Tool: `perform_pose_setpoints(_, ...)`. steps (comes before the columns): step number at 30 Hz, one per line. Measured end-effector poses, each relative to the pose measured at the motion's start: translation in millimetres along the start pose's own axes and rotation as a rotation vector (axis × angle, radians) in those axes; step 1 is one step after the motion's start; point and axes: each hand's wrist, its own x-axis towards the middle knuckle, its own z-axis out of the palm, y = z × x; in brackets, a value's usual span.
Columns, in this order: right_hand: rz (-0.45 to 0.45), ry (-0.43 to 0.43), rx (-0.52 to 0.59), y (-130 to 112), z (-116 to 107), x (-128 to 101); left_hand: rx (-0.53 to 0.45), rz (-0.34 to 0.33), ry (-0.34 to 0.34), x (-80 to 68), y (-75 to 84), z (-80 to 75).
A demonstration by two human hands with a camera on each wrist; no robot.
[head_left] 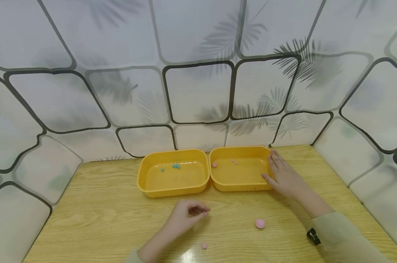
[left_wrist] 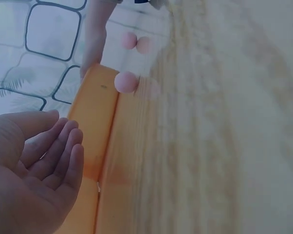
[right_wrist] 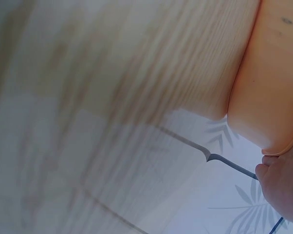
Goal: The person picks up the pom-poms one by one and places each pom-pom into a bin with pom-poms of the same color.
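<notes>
My left hand (head_left: 185, 215) hovers over the table in front of the trays, thumb and fingertips close together. In the left wrist view its fingers (left_wrist: 54, 156) bend loosely towards the thumb. A pinkish spot shows at the thumb tip in the head view; I cannot tell whether it is a tiny ball. My right hand (head_left: 285, 179) rests on the right end of the right yellow tray (head_left: 242, 187), fingers straight along the rim and thumb over the tray. This tray holds a pink ball (head_left: 214, 165) and two tiny pink ones. On the table lie a larger pink ball (head_left: 259, 224) and a smaller one (head_left: 204, 246).
The left yellow tray (head_left: 173, 191) stands against the right one and holds several small blue balls (head_left: 176, 166). Both trays stand near the back edge of the wooden table (head_left: 103, 215). A patterned cloth screen (head_left: 198, 95) encloses the back and sides.
</notes>
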Motion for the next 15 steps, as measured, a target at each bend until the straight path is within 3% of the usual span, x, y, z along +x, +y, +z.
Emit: perform_pose_setpoints(15,0.001,-0.004,0.003,-2,-2,-1,-0.003,-0.020,-0.162,-22.3,-11.6,-4.5)
